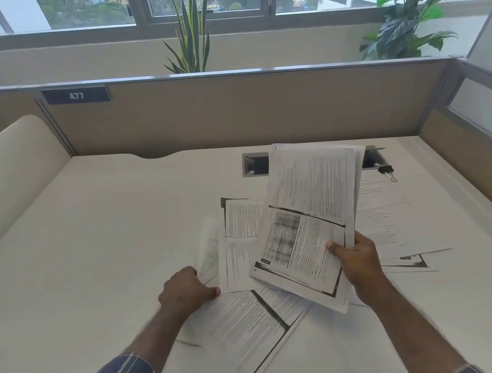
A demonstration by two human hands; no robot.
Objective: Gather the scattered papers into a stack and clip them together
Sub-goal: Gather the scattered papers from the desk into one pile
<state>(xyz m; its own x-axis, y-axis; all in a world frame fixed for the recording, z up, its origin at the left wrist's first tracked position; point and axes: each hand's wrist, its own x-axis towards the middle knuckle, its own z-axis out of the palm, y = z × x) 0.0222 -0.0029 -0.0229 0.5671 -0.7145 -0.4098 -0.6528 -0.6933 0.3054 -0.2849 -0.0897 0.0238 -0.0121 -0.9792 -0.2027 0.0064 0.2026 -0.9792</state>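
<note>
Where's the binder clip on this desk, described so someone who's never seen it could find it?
Start at the rectangular cable cutout near the desk's back edge and look to its right end. The binder clip lies there by a loose sheet's far corner. It is the only small black thing with wire handles among white papers.

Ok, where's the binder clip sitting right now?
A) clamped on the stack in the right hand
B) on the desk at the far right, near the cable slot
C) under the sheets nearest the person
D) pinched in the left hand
B: the black binder clip lies loose on the desk beside the cable slot, clear of both hands.
</note>
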